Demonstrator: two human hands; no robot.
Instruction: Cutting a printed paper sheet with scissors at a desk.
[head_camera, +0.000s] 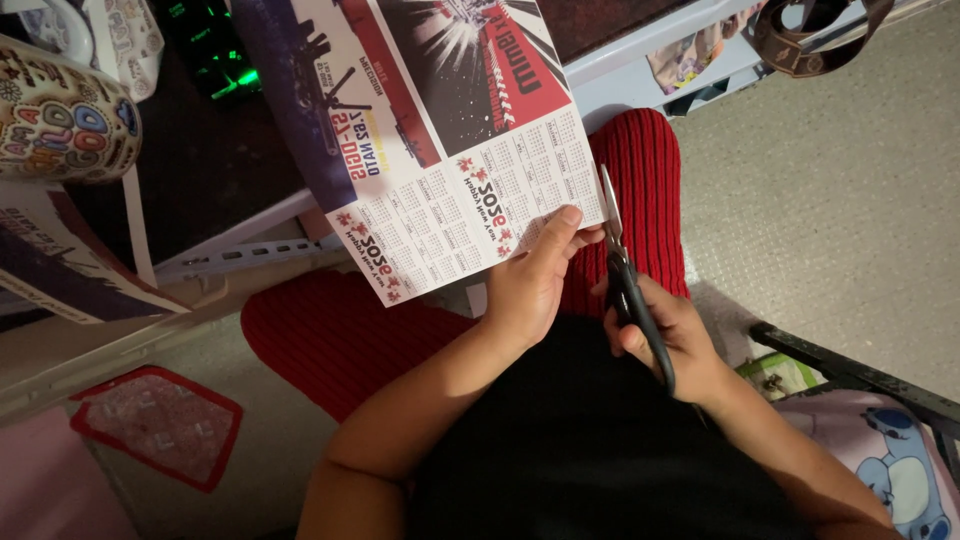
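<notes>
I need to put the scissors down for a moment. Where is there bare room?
Bare carpet lies right of the red-trousered knee, bordered by the black frame. The dark desk is crowded: mug, printed sheet.

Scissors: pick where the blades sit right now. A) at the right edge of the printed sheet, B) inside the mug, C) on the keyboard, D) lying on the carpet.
A: the right hand holds the scissors with the blades at the right edge of the sheet, next to the left hand gripping that sheet.
</notes>
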